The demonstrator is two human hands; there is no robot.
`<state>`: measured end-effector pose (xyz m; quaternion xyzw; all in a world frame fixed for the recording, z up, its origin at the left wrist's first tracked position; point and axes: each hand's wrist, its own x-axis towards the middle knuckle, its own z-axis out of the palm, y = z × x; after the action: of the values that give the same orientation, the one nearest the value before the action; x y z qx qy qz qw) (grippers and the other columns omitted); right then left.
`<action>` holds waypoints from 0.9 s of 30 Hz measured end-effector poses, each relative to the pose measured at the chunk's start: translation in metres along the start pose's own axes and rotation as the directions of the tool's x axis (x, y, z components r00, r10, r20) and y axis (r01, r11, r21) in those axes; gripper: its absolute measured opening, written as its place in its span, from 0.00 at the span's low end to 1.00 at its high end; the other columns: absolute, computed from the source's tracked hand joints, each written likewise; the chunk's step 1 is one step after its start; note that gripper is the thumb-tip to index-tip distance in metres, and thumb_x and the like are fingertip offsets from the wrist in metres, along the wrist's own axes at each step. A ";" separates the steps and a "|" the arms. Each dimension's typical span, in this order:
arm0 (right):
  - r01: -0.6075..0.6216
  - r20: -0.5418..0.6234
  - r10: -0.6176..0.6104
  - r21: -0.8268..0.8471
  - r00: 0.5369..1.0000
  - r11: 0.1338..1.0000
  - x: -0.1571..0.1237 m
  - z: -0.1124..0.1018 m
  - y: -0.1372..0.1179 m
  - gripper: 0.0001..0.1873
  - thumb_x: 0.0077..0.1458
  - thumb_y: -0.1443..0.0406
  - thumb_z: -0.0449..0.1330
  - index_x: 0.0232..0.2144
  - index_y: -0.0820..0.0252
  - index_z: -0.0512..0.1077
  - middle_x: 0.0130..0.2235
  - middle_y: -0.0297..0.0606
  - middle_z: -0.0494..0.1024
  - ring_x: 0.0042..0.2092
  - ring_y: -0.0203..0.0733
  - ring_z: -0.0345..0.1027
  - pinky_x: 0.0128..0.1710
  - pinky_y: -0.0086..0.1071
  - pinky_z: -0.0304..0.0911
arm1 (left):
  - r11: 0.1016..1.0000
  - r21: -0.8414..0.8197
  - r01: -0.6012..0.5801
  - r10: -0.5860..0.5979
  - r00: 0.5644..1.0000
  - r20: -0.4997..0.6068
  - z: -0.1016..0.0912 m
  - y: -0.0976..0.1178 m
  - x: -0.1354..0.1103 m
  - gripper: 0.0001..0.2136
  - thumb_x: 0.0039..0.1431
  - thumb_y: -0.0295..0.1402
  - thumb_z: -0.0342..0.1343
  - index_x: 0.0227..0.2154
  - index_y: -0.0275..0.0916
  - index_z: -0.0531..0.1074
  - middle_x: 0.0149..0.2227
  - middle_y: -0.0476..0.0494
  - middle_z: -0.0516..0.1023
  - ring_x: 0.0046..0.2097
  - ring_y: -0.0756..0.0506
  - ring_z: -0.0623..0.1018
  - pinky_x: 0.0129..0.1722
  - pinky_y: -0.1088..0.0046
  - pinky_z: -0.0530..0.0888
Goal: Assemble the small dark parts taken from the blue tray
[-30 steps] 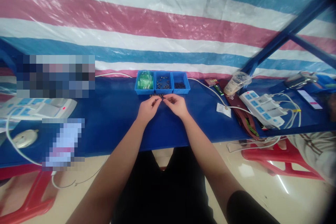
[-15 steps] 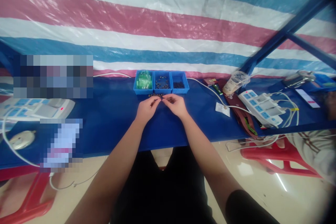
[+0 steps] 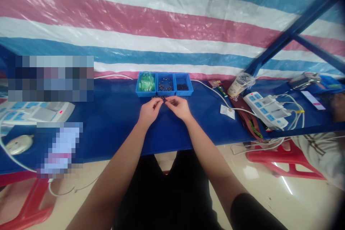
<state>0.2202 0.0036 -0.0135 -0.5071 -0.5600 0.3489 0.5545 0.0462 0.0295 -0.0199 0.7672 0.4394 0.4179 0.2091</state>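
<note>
My left hand and my right hand meet fingertip to fingertip over the blue table, both pinched on a small dark part too small to name. A little heap of dark parts lies just beyond the fingers. Behind it stand three small blue bins: one with green pieces, one with dark metal parts, one with black bits.
A white power strip with plugs and cables lies at the right, beside a plastic cup and a small white packet. Another power strip sits at the left. Red stools stand below; a person's sleeve shows far right.
Both hands stay pinched together at the same spot; only the view has shifted slightly to the left.
</note>
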 end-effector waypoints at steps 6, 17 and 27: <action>-0.026 -0.005 0.026 -0.013 1.000 1.000 0.000 0.000 -0.001 0.13 0.51 0.58 0.66 0.37 0.59 0.79 0.35 0.39 0.82 0.36 0.40 0.76 0.38 0.34 0.71 | 1.000 -0.004 0.021 -0.021 1.000 0.004 0.002 -0.003 0.000 0.13 0.63 0.41 0.55 0.45 0.41 0.77 0.27 0.51 0.77 0.28 0.52 0.74 0.33 0.77 0.69; -0.030 -0.029 0.030 0.003 0.999 1.000 0.000 -0.001 -0.001 0.13 0.51 0.57 0.66 0.36 0.60 0.78 0.35 0.40 0.82 0.36 0.40 0.76 0.38 0.34 0.71 | 1.000 0.021 0.008 -0.008 1.000 0.012 0.002 -0.003 -0.001 0.11 0.61 0.40 0.57 0.43 0.43 0.78 0.24 0.53 0.74 0.26 0.53 0.72 0.31 0.76 0.67; -0.067 0.022 0.065 0.103 0.998 0.992 0.001 -0.001 -0.001 0.16 0.48 0.55 0.68 0.36 0.59 0.78 0.35 0.40 0.82 0.35 0.40 0.75 0.39 0.35 0.72 | 1.000 0.007 0.020 -0.020 0.999 0.025 -0.001 0.001 -0.001 0.13 0.63 0.41 0.54 0.43 0.42 0.77 0.26 0.51 0.77 0.26 0.52 0.73 0.31 0.77 0.68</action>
<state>0.2207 0.0040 -0.0127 -0.4926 -0.5293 0.4002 0.5631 0.0455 0.0284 -0.0190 0.7685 0.4459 0.4048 0.2161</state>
